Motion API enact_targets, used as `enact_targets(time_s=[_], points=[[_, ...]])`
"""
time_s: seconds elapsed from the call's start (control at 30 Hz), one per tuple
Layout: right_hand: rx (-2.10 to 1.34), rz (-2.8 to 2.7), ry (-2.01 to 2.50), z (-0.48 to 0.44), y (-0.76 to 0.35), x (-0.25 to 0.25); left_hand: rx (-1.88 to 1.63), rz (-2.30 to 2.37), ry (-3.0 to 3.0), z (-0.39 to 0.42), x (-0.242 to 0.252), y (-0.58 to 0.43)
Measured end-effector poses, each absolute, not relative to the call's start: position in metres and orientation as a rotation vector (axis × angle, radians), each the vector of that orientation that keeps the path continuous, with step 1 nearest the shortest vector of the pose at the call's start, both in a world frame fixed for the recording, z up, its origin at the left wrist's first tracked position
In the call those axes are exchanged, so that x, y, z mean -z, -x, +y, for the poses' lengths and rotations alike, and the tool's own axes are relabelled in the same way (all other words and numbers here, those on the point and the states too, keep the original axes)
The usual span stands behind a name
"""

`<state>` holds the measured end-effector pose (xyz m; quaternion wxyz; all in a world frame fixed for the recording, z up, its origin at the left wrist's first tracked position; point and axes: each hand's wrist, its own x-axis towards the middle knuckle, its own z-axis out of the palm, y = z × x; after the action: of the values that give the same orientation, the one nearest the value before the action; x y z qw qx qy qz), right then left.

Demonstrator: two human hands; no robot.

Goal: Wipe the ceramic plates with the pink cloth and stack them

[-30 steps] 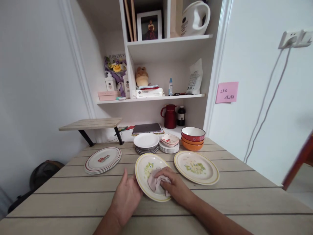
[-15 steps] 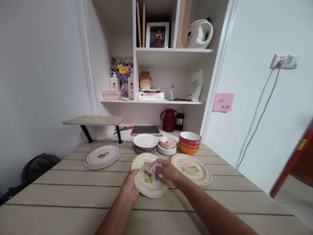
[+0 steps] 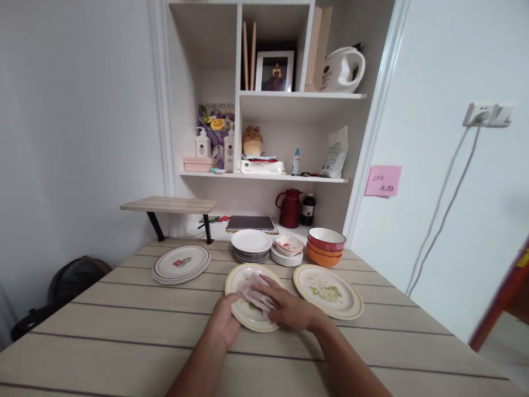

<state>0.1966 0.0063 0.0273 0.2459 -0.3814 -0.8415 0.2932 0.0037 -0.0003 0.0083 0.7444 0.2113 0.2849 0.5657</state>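
Note:
A yellow-rimmed plate (image 3: 247,321) with a green leaf print lies on the wooden table in front of me. My left hand (image 3: 225,321) grips its left edge, thumb on the rim. Over the plate's middle, a pale pink cloth (image 3: 253,291) is spread under my right hand (image 3: 291,306), whose fingers press it to the surface and hide part of it. Just to the right rests a second yellow-rimmed plate (image 3: 351,300) with a similar leaf print, apart from my right hand.
Behind stand a stack of white and dark plates (image 3: 251,241), small plates (image 3: 286,258) under a square dish (image 3: 289,244), and stacked bowls (image 3: 325,248). Oval plates (image 3: 182,263) lie at left, near a small raised shelf (image 3: 171,205). A red jug (image 3: 290,209) stands farther back.
The cloth was bunched in my right hand and now lies spread wider over the plate. My right hand has flattened onto it. The left hand keeps its hold; the view has shifted slightly.

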Motion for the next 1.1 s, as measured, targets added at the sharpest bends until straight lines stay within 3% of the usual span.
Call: enact_targets(time_s=[0.7, 1.1], points=[[-0.039, -1.585, 1.452, 0.021, -0.186, -0.015, -1.194, 0.562, -0.570, -0.009, -0.013, -0.003], [-0.071, -1.531, 1.462, 0.033, -0.176, -0.016, -1.252, 0.596, -0.664, -0.010, -0.011, -0.009]])
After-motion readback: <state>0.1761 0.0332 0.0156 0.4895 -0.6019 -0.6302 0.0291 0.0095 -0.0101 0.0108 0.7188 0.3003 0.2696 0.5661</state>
